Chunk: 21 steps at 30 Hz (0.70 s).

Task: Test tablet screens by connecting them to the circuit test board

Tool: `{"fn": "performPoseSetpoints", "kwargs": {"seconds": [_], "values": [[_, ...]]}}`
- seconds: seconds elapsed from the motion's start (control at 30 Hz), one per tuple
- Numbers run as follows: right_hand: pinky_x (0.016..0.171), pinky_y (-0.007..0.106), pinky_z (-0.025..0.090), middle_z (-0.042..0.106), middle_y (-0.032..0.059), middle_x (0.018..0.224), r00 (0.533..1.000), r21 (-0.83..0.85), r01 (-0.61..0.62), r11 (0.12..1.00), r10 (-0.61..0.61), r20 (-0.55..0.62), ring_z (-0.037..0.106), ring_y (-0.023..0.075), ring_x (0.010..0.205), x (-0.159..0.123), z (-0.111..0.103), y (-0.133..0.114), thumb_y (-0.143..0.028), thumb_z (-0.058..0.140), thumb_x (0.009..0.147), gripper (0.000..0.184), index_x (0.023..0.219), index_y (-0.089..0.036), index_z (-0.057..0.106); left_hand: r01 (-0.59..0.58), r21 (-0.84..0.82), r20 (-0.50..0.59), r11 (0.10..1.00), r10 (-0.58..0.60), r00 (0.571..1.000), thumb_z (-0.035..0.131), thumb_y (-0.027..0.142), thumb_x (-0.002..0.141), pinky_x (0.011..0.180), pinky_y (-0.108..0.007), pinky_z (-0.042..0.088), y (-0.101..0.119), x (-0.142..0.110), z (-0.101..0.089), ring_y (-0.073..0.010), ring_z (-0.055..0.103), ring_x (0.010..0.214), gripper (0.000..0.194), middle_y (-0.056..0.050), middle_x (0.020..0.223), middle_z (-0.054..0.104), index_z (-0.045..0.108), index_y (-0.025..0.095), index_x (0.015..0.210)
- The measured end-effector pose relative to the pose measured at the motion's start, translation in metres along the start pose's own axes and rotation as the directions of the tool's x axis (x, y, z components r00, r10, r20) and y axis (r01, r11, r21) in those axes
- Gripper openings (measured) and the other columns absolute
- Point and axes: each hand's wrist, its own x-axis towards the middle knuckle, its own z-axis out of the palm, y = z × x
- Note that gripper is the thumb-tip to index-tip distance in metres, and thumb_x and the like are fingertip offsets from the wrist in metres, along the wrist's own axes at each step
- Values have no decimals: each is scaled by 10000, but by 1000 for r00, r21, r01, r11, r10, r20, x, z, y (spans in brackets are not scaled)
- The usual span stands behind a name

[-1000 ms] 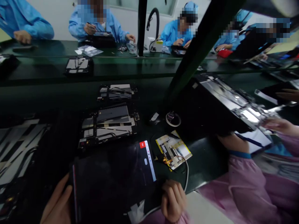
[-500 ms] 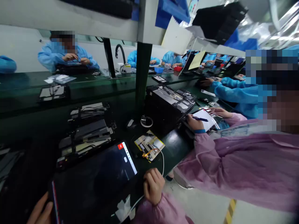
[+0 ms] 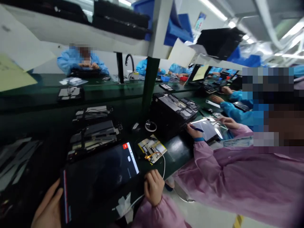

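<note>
A black tablet (image 3: 99, 180) fills the lower middle of my view, its dark screen showing a white bar with a red mark at the top corner. My left hand (image 3: 48, 205) grips its left edge, and my right hand (image 3: 154, 186) holds its right edge. A white cable (image 3: 163, 167) runs past my right hand from a yellow-and-white battery pack with loose wiring (image 3: 152, 148), which lies on the bench just beyond the tablet. Strips of white tape (image 3: 123, 204) sit on the tablet's lower part.
Opened tablets with exposed internals (image 3: 93, 134) lie on the dark green bench (image 3: 175, 148). A tape roll (image 3: 150, 126) and a bulky black case (image 3: 172, 110) stand beyond. A co-worker in a pink smock (image 3: 237, 177) holds a pen over a tablet at right.
My view has tilted upward, bringing the overhead shelf and more of the bench into sight. Both my hands stay on the tablet. The co-worker's pen hand has shifted slightly.
</note>
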Motion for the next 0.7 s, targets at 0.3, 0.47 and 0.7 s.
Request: {"fn": "performPoseSetpoints", "kwargs": {"seconds": [0.3, 0.47, 0.7], "values": [[679, 326, 386, 555, 47, 776, 993, 76, -6, 997, -3, 118, 480, 203, 773, 9, -5, 2, -56, 422, 849, 181, 805, -205, 515, 172, -266, -34, 948, -188, 982, 742, 344, 727, 974, -317, 506, -1, -1, 7, -224, 638, 1092, 523, 23, 1057, 736, 627, 256, 1229], [691, 326, 407, 567, 45, 812, 980, 118, -29, 993, 5, 199, 499, 204, 806, 15, -11, 3, -59, 425, 861, 184, 841, -206, 534, 172, -267, 7, 948, -176, 984, 723, 364, 760, 1017, -284, 456, -4, 2, 4, -196, 614, 1127, 488, 17, 1106, 718, 625, 267, 1228], [743, 327, 444, 570, 48, 867, 971, 233, -44, 971, -13, 237, 533, 196, 867, 32, -33, 6, -76, 414, 886, 197, 892, -208, 560, 173, -268, -25, 948, -186, 982, 721, 320, 747, 964, -251, 491, 4, -5, 8, -184, 648, 1062, 459, 26, 1047, 736, 648, 270, 1198]]}}
